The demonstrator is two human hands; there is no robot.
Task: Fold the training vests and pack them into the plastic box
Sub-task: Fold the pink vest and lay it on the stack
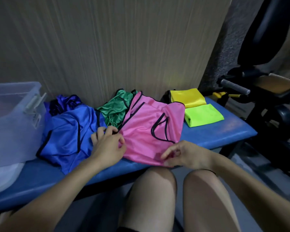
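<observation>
The pink vest (147, 129) lay spread on the blue bench (224, 131), right in the middle, its black-trimmed neck opening facing the right side. The left hand (107, 144) sat at the vest's near-left edge, fingers curled and pinching the fabric at the black trim. The right hand (179, 154) worked the near hem, fingertips curled in and pinching a fold of pink cloth just at the bench's near edge.

Touching the pink vest on the left, the blue vest (65, 131) lay crumpled and unfolded, draped toward the near-left. Behind the two, against the wall, the green vest (115, 109) sat bunched up, partly tucked under the pink one's far-left corner. Over on the right, two folded ones: the yellow vest (187, 97) at the far side, and the lime vest (203, 114) just nearer, the two touching, both beside the pink vest's right edge.

The plastic box (15, 118) stood at the far left of the bench, translucent, with a latch on its right end, right up against the blue vest. Its contents could not be made out.

The person's knees (177, 198) showed below the bench's near edge. Dark gym equipment (266, 81) stood off to the right.
</observation>
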